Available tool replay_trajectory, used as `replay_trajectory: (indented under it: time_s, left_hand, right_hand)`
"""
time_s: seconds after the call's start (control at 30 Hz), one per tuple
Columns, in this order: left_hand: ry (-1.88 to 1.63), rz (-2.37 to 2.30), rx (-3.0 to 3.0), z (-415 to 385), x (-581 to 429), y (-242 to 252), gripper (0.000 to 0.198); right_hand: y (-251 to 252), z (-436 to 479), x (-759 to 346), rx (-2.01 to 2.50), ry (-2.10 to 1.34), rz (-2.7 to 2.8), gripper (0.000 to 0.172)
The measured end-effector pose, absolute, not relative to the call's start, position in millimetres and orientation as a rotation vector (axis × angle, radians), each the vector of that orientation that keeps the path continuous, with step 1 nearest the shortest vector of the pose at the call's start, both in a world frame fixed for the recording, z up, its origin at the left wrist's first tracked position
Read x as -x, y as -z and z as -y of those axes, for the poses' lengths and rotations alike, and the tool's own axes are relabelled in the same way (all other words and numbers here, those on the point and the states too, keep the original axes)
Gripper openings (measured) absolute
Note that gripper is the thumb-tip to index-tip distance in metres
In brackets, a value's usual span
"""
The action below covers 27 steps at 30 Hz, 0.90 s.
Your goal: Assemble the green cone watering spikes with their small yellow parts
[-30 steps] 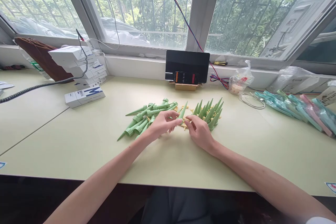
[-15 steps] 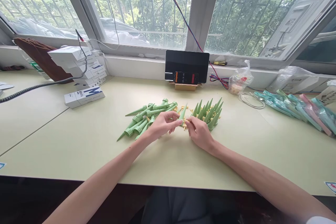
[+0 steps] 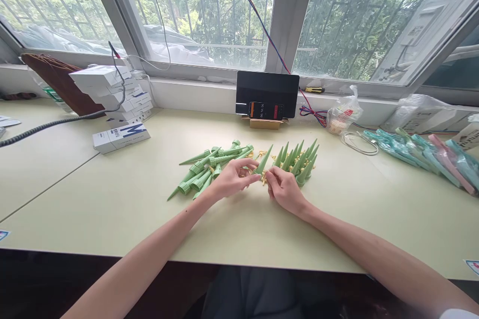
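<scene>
My left hand (image 3: 232,179) pinches the base of a green cone-shaped spike (image 3: 263,160) whose tip points up and to the right. My right hand (image 3: 285,188) is closed beside it, its fingertips pinching a small yellow piece (image 3: 265,176) at the spike's base. A loose pile of green spikes (image 3: 207,169) lies on the table to the left of my hands. To the right, a cluster of green spikes (image 3: 299,159) with yellow pieces stands tips up. Small yellow pieces lie scattered between the two heaps.
A dark tablet with a phone (image 3: 266,93) leans against the window sill behind the spikes. White boxes (image 3: 112,94) are stacked at the back left, with a cable (image 3: 45,124) across the table. Bags of pastel clips (image 3: 422,152), a plastic bag (image 3: 342,112) and a wire coil (image 3: 359,141) lie right.
The spike in my left hand has tilted more to the right and risen slightly. Both hands stay close together at its base.
</scene>
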<state>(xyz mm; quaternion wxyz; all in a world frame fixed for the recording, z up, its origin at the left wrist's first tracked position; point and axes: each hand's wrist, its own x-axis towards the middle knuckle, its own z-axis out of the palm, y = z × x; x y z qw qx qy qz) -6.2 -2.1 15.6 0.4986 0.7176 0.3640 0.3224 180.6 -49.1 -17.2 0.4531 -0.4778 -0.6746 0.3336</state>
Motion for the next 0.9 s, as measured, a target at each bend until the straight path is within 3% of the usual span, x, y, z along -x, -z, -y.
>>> replay_trajectory:
  time_s: [0.33,0.73,0.9]
  left_hand:
    - [-0.808,-0.875,-1.855,2,5,-15,0.031]
    - [-0.82,-0.869,-1.888,-2,5,-6,0.03]
    - [-0.794,-0.882,-1.821,-1,4,-11,0.034]
  right_hand:
    - [20,49,-180,1.135,-0.961,1.578,0.038]
    - [17,50,-177,1.164,-0.823,1.608,0.035]
    - [16,50,-177,1.176,-0.719,1.607,0.025]
